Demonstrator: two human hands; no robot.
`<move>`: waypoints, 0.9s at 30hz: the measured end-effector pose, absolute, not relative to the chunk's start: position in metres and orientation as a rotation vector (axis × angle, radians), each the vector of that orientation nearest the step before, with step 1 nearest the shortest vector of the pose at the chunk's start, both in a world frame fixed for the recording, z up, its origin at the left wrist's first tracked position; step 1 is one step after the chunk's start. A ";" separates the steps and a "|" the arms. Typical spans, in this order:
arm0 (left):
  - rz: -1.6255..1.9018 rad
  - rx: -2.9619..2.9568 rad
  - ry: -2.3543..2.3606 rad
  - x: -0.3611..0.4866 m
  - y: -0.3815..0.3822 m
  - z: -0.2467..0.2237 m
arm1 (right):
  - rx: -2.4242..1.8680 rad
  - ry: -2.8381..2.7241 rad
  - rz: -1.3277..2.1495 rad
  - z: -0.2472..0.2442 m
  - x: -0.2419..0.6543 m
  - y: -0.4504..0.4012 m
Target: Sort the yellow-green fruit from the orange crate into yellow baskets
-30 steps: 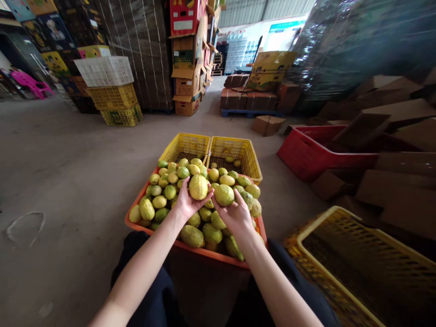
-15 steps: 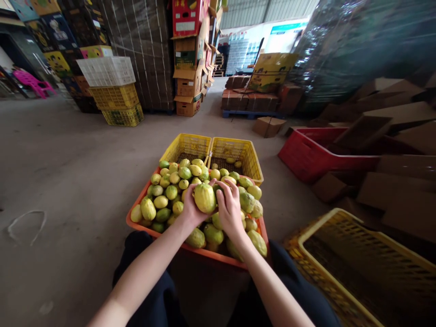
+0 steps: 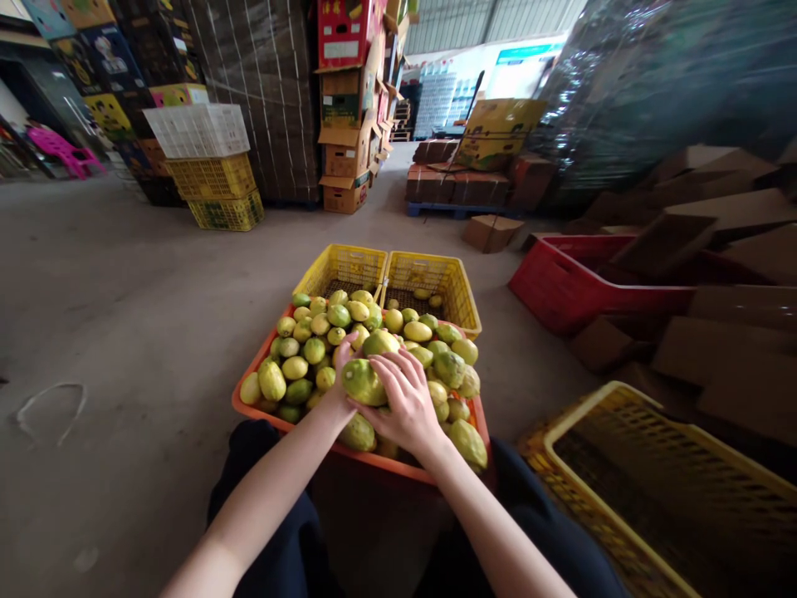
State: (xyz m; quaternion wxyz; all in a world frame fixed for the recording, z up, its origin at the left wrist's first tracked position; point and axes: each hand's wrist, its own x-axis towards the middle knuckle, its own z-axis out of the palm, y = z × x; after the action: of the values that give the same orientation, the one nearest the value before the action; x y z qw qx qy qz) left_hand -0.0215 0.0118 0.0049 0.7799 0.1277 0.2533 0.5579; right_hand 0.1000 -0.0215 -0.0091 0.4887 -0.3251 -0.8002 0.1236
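My left hand (image 3: pixel 344 378) is closed at the left side of two yellow-green lemons, its fingers partly hidden behind them. The farther lemon (image 3: pixel 380 341) sits against those fingers. My right hand (image 3: pixel 408 401) curls around the right side of the nearer, greener lemon (image 3: pixel 362 382), with its fingers lying between the two fruits. Both hands are together just above an orange crate (image 3: pixel 249 371) heaped with yellow and green lemons (image 3: pixel 271 382). Some of these are large and bumpy, such as the lemon (image 3: pixel 466 444) at the near right corner.
Beyond the orange crate stand two yellow crates (image 3: pixel 436 259), the right one with a few lemons inside. Another yellow crate (image 3: pixel 613 394) is at my right, near a red crate (image 3: pixel 541 282) and loose cardboard (image 3: pixel 722 345). Stacked boxes (image 3: pixel 345 158) rise farther back.
My right hand has moved left and turned over the fruit. A greener lemon is now in front, and the other lemon shows behind it. The crates have not moved.
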 end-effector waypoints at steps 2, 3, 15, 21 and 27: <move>1.293 0.221 0.565 -0.027 0.017 0.013 | -0.783 -1.844 0.400 -0.003 0.104 -0.024; 1.359 0.190 0.586 -0.031 0.019 0.019 | -0.799 -1.756 0.457 0.001 0.106 -0.025; 1.682 0.724 0.769 -0.045 0.005 0.030 | -0.940 -1.377 0.763 0.010 0.110 -0.019; 1.793 1.382 0.955 -0.047 0.003 0.028 | -0.917 -1.584 0.583 0.001 0.111 -0.016; 1.773 1.553 0.954 -0.052 0.001 0.033 | -0.875 -1.652 0.466 -0.001 0.112 -0.016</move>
State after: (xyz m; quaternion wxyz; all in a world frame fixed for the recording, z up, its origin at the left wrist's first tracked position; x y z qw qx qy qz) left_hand -0.0516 0.0013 0.0330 0.2949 0.5837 0.3585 0.6662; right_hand 0.1120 -0.0156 -0.0015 0.5707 -0.3728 -0.7041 0.1988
